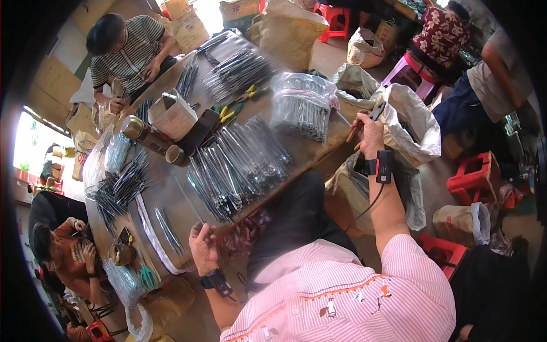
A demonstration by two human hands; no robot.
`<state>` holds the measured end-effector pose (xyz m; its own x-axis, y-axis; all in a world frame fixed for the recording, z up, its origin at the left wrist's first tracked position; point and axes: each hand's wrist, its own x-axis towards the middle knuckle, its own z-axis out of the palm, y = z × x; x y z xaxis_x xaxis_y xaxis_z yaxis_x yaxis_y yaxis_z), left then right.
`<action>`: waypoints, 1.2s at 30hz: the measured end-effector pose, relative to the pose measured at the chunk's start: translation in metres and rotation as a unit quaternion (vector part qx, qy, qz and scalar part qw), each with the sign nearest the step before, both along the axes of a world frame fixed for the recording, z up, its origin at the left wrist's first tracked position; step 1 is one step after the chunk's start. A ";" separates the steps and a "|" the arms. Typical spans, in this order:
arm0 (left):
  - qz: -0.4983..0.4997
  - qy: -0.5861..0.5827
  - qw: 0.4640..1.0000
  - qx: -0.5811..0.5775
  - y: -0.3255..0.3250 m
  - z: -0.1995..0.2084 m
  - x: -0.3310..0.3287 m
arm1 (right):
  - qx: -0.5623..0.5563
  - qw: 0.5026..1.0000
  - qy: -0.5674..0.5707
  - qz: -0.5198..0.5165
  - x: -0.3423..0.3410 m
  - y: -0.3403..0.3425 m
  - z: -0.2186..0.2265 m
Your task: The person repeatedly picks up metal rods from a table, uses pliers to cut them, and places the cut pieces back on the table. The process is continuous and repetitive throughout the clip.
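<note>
Surface and room: at far left, a co-worker in a rust-brown top (pixel 71 279), seated; next, a co-worker in a striped shirt (pixel 134 48). Brown table (pixel 162 183), slanting across the view, bearing a heap of dark strips (pixel 117 191), a small bundle of strips (pixel 169 231) and a broad row of shiny thin strips (pixel 236 165) along the near edge. Left hand (pixel 204 246): fingers curled at the tabletop's near edge, a thin rod reaching toward the fingertips; whether gripped, cannot tell. Right hand (pixel 371 137): closed on a brown-handled tool (pixel 377 110). Red stool (pixel 476 178) at right.

Containers: metal flask (pixel 149 137), lying tilted; pale box (pixel 172 118), open-topped; clear plastic wrap (pixel 302 91) around many strips; white sack (pixel 424 134), open-mouthed, dark contents indistinct.

Edges and room: brown tabletop shows between small bundle and broad row; right hand hangs beyond the table edge, near the sack.
</note>
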<state>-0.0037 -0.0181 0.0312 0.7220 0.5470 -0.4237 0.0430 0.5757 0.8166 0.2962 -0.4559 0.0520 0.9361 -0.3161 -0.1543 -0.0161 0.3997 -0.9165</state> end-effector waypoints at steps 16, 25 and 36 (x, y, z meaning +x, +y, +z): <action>0.019 0.008 0.998 0.064 0.004 0.024 -0.018 | -0.191 0.952 -0.171 -0.170 0.044 0.003 0.069; -0.004 -0.008 0.999 0.049 -0.024 0.020 0.003 | -0.282 0.953 0.016 0.106 0.007 0.054 -0.030; -0.018 -0.011 0.999 0.037 -0.032 0.022 -0.001 | -0.312 0.943 -0.011 0.113 0.010 0.062 -0.031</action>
<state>-0.0045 -0.0506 0.0531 0.7499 0.5507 -0.3666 0.0440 0.5114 0.8582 0.3065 -0.3940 0.0206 0.9912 -0.1317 0.0160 -0.0146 -0.2283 -0.9735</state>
